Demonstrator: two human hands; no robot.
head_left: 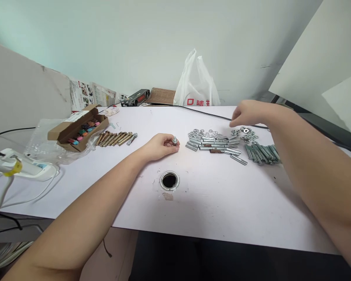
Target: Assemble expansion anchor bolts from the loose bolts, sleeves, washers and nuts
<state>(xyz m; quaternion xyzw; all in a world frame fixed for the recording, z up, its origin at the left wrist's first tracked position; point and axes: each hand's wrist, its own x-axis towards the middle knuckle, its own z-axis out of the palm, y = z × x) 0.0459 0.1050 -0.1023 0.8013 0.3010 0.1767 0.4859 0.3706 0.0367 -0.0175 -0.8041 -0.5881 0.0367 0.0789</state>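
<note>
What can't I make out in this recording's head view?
All in the head view:
Metal piece: lower part hidden by the left hand.
Right hand: its curled pose hides whether it holds anything.
Silver bolts: right forearm may cover more.
Newspaper: print too small.
Round hole: inside too dark.

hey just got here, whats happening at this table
The person's left hand holds a small metal fastener. Their right hand is by the small metal rings; whether it holds anything is unclear. On the white table, metal tubes lie right of the left hand, with silvery bolts further right and brass-coloured bolts off to the left.
</note>
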